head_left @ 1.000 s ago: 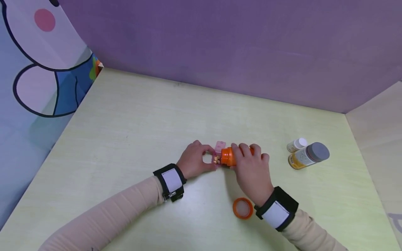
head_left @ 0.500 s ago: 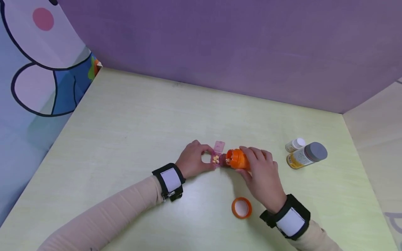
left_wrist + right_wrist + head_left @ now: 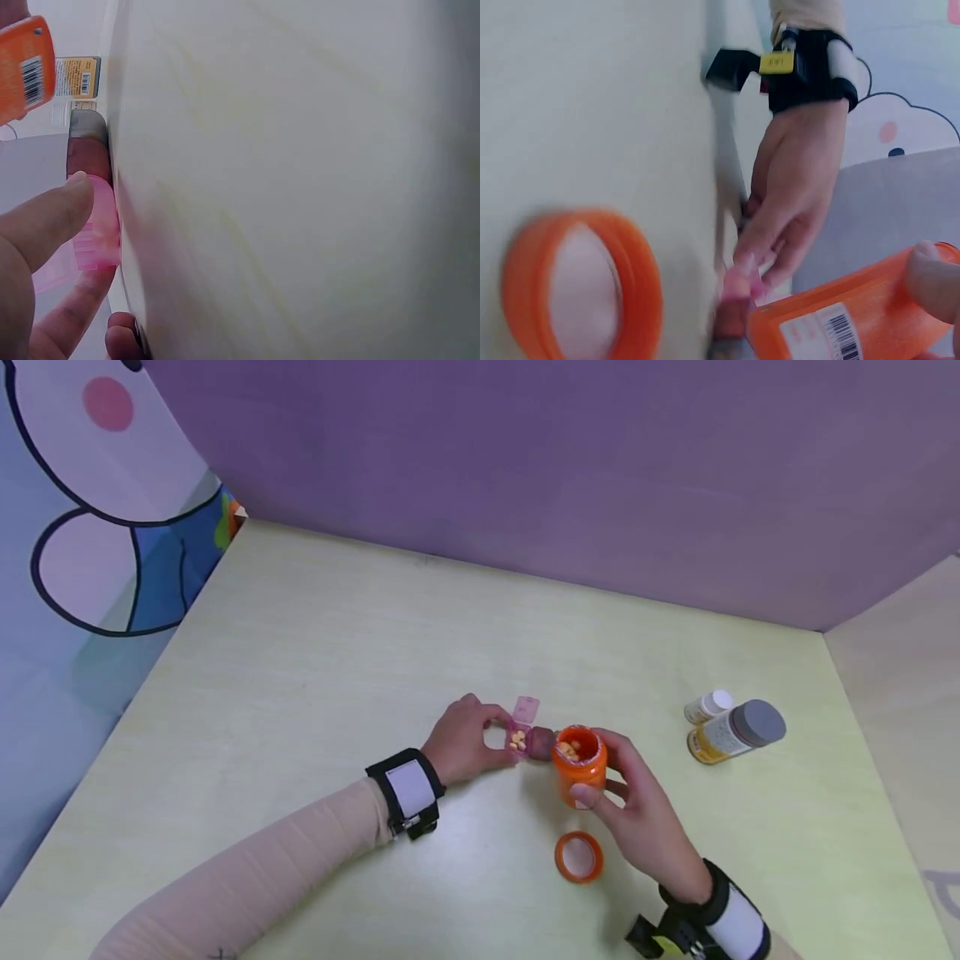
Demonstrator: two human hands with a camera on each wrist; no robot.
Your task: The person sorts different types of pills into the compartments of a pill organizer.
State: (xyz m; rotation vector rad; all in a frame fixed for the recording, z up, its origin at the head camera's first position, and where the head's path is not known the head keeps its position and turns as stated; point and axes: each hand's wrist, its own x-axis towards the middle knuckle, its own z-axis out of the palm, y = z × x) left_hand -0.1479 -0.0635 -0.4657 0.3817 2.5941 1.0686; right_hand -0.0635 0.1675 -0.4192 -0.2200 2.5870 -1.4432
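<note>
My left hand (image 3: 465, 743) pinches the pink end of a small pill box (image 3: 519, 752) on the table, thumb and finger at its two sides. The pink lid (image 3: 527, 708) stands open, and several pale yellow pills (image 3: 517, 739) lie in that compartment. Beside it is a dark red compartment (image 3: 541, 744); a greyish one follows in the left wrist view. My right hand (image 3: 648, 827) grips an orange pill bottle (image 3: 582, 781) nearly upright, just right of the box. Its mouth is uncovered and pills show inside. An orange cap (image 3: 579, 858) lies on the table below the bottle, its inside upward.
Toward the right of the pale table (image 3: 360, 635) are a small white-capped bottle (image 3: 707, 706) and a larger grey-capped bottle (image 3: 738, 732), close together. A purple wall (image 3: 525, 468) borders the far side; a cartoon-printed sheet (image 3: 105, 568) is at the left.
My right hand has drawn the orange bottle back to the right from over the pink compartment and turned it from lying tilted to nearly upright. My left hand stays on the pill box.
</note>
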